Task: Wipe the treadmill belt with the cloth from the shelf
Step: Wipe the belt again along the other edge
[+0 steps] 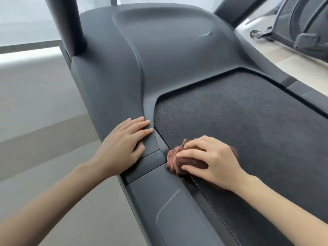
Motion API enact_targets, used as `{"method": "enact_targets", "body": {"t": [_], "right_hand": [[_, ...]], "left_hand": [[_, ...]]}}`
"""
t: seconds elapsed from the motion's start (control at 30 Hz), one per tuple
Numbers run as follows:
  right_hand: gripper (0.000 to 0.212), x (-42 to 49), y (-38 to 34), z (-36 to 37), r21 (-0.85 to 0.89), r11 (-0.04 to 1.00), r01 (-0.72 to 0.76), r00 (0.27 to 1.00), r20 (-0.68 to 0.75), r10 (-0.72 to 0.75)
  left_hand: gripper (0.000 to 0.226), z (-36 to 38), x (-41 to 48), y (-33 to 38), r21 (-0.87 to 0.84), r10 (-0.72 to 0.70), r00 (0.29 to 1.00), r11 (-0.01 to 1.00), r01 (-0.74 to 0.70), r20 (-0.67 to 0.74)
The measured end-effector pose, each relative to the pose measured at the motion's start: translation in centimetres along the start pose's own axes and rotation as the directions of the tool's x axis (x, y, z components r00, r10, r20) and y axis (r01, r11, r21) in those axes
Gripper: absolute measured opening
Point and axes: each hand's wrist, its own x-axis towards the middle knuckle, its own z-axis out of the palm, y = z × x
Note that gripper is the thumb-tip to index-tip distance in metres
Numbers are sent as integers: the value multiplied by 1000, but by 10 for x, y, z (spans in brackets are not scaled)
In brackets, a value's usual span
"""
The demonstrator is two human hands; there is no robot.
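Treadmill belt (248, 121) is the big, dark, rough mat on the right. It is being wiped at its front left corner, right beside the smooth side rail (159, 201).

To do this step well, the cloth should be pushed down hard and slid in long lines across the mat, so that no strip is missed. The line where mat meets rail should be gone over too, since dirt is likely to be caught there. Most of the mat is far from the cloth, so a lot of wiping seems to be left.

The left hand (122, 146) is laid flat on the rail's wide front part. Its fingers are straight and close together, and nothing is held. The body is likely steadied by it.

The right hand (211, 160) is set on top of the cloth (174, 157). Its fingers are bent over the cloth and its thumb is pressed to the near side, so the cloth is gripped and pushed down.

The cloth is brown and folded into a small, thick wad. It is found at the mat's left edge, touching the rail.
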Motion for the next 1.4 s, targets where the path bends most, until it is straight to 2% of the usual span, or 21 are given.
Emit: {"method": "enact_targets", "body": {"t": [0.17,0.27,0.4,0.5,0.7,0.8,0.9,1.03,1.17,1.27,1.4], "right_hand": [[23,-52,-18,-16,-47,998,-37,998,-55,35],[26,-23,-5,-10,-54,993,-109,994,-38,107],[38,39,30,7,-197,925,-326,945,-111,309],[41,46,39,10,-223,911,-347,937,-121,327],[29,-62,-9,-26,-117,958,-260,965,-73,253],[24,-128,-44,-51,-127,954,-271,962,-77,263],[22,-154,-57,-59,-151,949,-278,959,-90,267],[22,-117,-41,-42,-110,962,-252,966,-84,243],[27,-44,-10,-14,-148,935,-322,941,-154,300],[30,4,7,5,-214,908,-360,928,-182,325],[27,12,2,7,-240,890,-388,917,-198,346]], "left_hand": [[54,13,15,15,95,22,997,995,-29,73],[55,16,22,17,147,49,995,987,-62,91],[60,17,23,18,185,61,990,979,-83,125],[62,14,20,14,180,86,985,977,-112,147],[60,13,17,12,171,73,985,980,-100,157],[62,13,15,15,161,70,983,982,-97,169],[65,13,12,23,155,74,983,983,-100,171],[69,17,14,36,126,61,981,988,-85,187],[71,16,14,43,117,33,979,991,-58,200],[67,12,5,49,109,31,975,992,-56,220],[56,0,-22,56,68,64,966,994,-83,250]]}}
